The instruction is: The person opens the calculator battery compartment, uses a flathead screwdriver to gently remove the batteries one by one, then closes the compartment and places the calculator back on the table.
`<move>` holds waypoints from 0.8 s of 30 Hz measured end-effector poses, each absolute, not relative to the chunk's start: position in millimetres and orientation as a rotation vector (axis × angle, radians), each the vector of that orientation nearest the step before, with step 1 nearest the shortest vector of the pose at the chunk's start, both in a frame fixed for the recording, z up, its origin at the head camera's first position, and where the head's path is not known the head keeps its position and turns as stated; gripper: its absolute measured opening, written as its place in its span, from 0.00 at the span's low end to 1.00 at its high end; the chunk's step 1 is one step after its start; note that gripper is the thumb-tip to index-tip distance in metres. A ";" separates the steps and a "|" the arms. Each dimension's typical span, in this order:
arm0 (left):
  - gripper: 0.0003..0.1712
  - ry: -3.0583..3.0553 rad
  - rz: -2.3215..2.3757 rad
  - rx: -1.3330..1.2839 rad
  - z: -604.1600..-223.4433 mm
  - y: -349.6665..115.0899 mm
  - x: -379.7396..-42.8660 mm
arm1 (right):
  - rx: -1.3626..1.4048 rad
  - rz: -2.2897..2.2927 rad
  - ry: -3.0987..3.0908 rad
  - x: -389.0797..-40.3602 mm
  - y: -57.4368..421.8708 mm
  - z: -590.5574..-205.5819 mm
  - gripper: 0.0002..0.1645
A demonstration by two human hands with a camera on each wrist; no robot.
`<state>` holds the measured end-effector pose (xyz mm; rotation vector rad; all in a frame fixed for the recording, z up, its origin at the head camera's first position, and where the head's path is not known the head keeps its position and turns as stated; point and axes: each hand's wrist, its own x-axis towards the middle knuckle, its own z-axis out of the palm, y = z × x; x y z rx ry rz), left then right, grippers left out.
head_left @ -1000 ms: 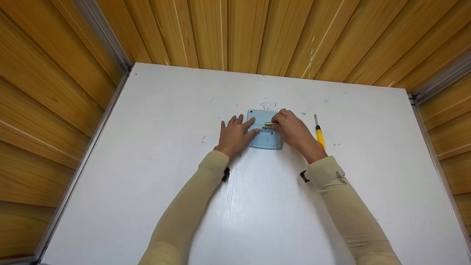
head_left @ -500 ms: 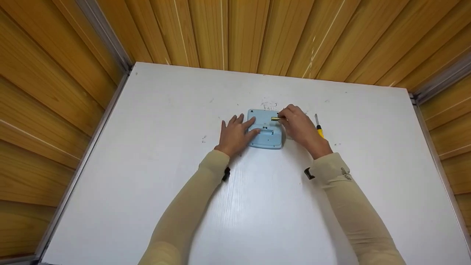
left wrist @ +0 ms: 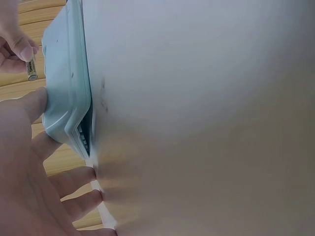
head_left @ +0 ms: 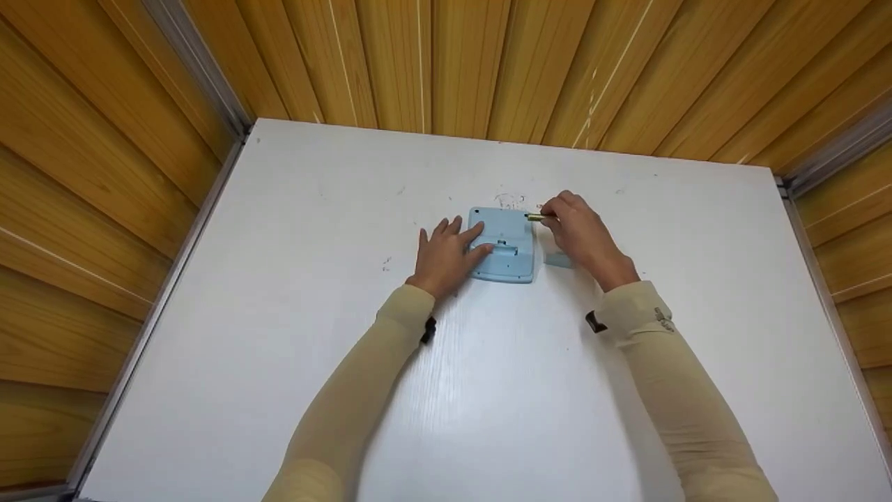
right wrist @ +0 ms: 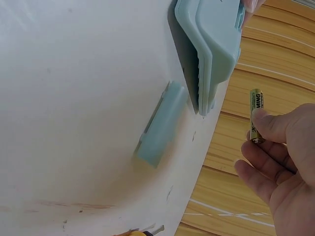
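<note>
A light blue calculator [head_left: 505, 270] lies face down on the white table, its battery compartment [head_left: 507, 250] uncovered at mid-back. My left hand [head_left: 442, 258] rests on its left side, thumb and index finger extended over the back and the other fingers spread beside it. In the left wrist view some keys [left wrist: 83, 139] show along the underside. My right hand [head_left: 585, 240] pinches a small gold-green battery [right wrist: 256, 101] between thumb and fingers, held above the calculator's upper right corner. The detached light blue battery cover [right wrist: 162, 125] lies on the table just right of the calculator, partly hidden by my right hand in the head view.
A screwdriver [right wrist: 142, 232] peeks in at the bottom of the right wrist view; my right hand hides it in the head view. Wood-patterned walls [head_left: 460, 70] stand behind the white table [head_left: 313, 209] and at both sides.
My right hand has lifted the battery away from the compartment and carried it up and to the right, uncovering part of the battery cover and hiding the screwdriver. My left hand stays put.
</note>
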<state>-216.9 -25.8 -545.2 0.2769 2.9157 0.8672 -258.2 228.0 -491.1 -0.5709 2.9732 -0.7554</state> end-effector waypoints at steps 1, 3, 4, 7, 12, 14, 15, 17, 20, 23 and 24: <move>0.37 2.916 0.870 0.276 -545.3 -25.8 -217.0 | -0.559 -0.755 2.969 -259.5 229.0 -491.6 0.11; 0.37 2.917 0.868 0.273 -545.6 -25.7 -217.0 | -0.542 -0.752 2.963 -261.8 231.0 -492.6 0.10; 0.37 2.919 0.866 0.270 -545.7 -25.5 -217.0 | -0.534 -0.751 2.959 -262.9 231.9 -493.2 0.11; 0.37 2.922 0.860 0.265 -545.8 -24.7 -216.6 | -0.509 -0.757 2.954 -266.2 234.9 -495.6 0.11; 0.37 2.920 0.867 0.258 -544.8 -23.7 -215.6 | -0.465 -0.783 2.934 -271.5 239.4 -499.5 0.11; 0.37 2.916 0.874 0.255 -544.8 -23.7 -215.5 | -0.451 -0.780 2.931 -273.5 241.0 -501.1 0.11; 0.37 2.913 0.877 0.254 -544.9 -23.7 -215.5 | -0.442 -0.779 2.927 -274.1 241.6 -501.6 0.11; 0.37 2.908 0.883 0.254 -545.1 -23.9 -215.7 | -0.425 -0.778 2.924 -275.1 243.1 -503.0 0.11; 0.37 2.910 0.891 0.256 -545.6 -24.3 -216.3 | -0.426 -0.763 2.928 -275.5 245.5 -505.5 0.11; 0.37 2.911 0.893 0.259 -545.4 -24.9 -216.7 | -0.451 -0.754 2.939 -275.8 248.1 -507.9 0.10; 0.37 2.912 0.892 0.260 -545.2 -25.2 -216.7 | -0.461 -0.752 2.944 -276.2 248.9 -508.6 0.10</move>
